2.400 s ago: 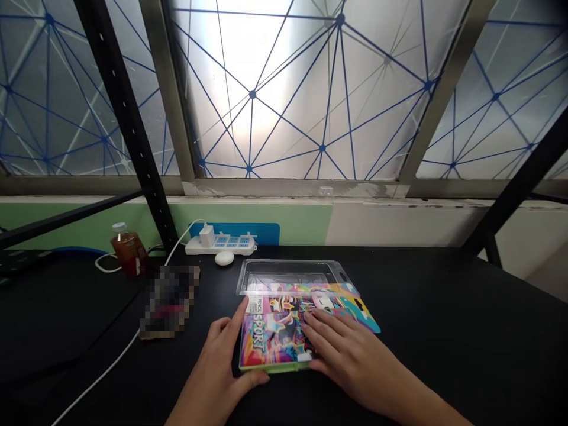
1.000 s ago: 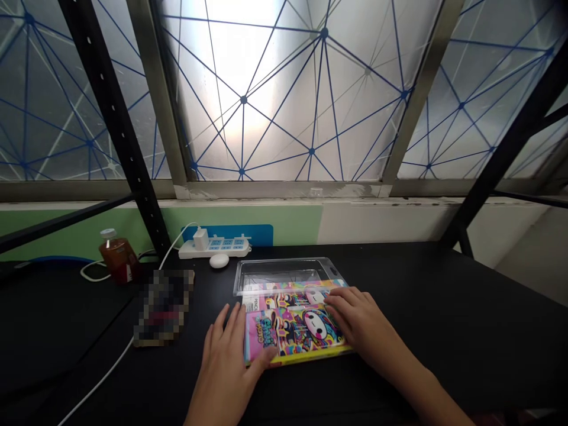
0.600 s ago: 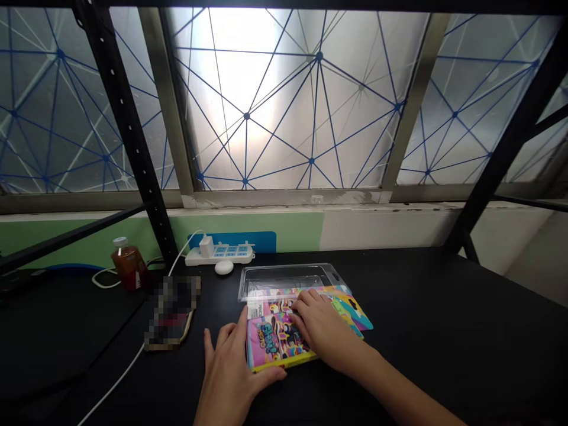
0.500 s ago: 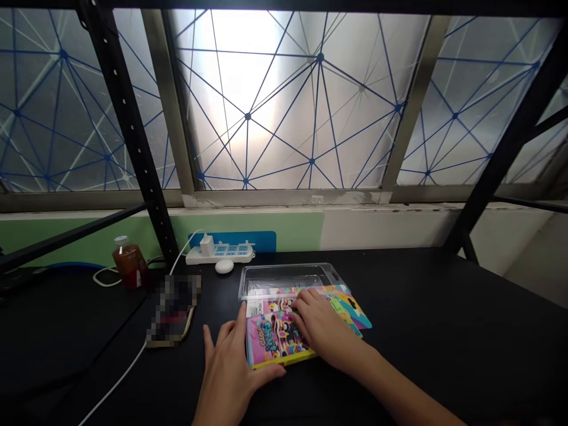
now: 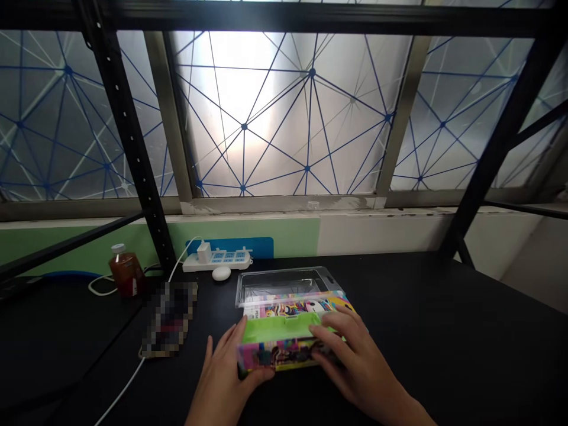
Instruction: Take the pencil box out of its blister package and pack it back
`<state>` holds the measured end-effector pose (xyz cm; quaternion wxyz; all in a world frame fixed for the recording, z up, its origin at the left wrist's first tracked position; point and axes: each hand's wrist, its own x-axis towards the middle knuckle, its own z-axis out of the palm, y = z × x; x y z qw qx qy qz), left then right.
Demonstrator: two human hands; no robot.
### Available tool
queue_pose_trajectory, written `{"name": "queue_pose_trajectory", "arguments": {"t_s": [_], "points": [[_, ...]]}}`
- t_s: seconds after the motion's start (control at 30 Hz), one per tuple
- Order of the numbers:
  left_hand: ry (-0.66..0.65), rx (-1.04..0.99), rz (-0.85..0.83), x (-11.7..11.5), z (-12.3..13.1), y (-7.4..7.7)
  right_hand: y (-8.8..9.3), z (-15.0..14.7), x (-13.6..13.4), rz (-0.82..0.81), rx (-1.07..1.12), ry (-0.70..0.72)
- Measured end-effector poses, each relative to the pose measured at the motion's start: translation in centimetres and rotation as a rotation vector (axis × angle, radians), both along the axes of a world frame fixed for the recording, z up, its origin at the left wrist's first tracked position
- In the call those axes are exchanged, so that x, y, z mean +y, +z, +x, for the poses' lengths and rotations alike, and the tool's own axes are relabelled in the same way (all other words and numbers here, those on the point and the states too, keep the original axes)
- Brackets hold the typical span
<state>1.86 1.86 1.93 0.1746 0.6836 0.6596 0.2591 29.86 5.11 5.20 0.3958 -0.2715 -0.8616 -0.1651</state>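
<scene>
A pencil case (image 5: 279, 329) stands open near the front of the table (image 5: 399, 307), its green inside showing, contents unclear; half a second ago its printed cover lay flat. Behind it, a clear plastic tray (image 5: 290, 283) overlaps a printed card (image 5: 302, 307). The left hand (image 5: 225, 367) clasps the case's left end, thumb in front; the right hand (image 5: 355, 355), fingers bent, pinches the tilted cover.

Shows a left hand (image 5: 223, 371) and a right hand (image 5: 355, 355), both bare and slender. Tapers to rounded fingertips (image 5: 267, 373) and runs uncovered down to the view's lower edge.
</scene>
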Motion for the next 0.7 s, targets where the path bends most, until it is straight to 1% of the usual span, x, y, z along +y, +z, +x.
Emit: {"name": "queue_pose_trajectory", "arguments": {"t_s": [0.07,0.13,0.17,0.23,0.3,0.37,0.47,0.6,0.7], "points": [[-0.062,0.030,-0.017,-0.1,-1.0,-0.4,-1.1,2.1,-1.3,0.006,0.047,-0.002],[-0.174,0.058,-0.028,-0.4,-2.4,-0.8,-2.0,3.9,-2.4,-0.074,0.101,-0.015],[-0.228,0.064,-0.038,-0.5,-3.3,-0.9,-2.3,4.5,-2.8,-0.140,0.132,-0.020],[-0.306,0.067,-0.065,-0.7,-4.8,-0.9,-2.6,5.4,-3.2,-0.326,0.203,-0.032],[-0.342,0.061,-0.097,-0.9,-5.8,-0.8,-2.5,5.8,-3.1,-0.533,0.286,-0.040],[-0.330,0.032,-0.089,-1.1,-5.9,-0.6,-2.4,6.0,-2.6,-0.698,0.356,-0.033],[-0.267,-0.015,-0.057,-1.1,-4.6,-0.1,-2.7,6.2,-1.9,-0.829,0.399,-0.015],[-0.109,-0.120,-0.149,-0.5,-2.7,1.0,-4.0,6.2,-1.7,-0.889,0.328,-0.071],[-0.005,-0.220,-0.224,-0.1,-2.3,1.4,-4.5,6.3,-1.4,-0.912,0.239,-0.104]]}}
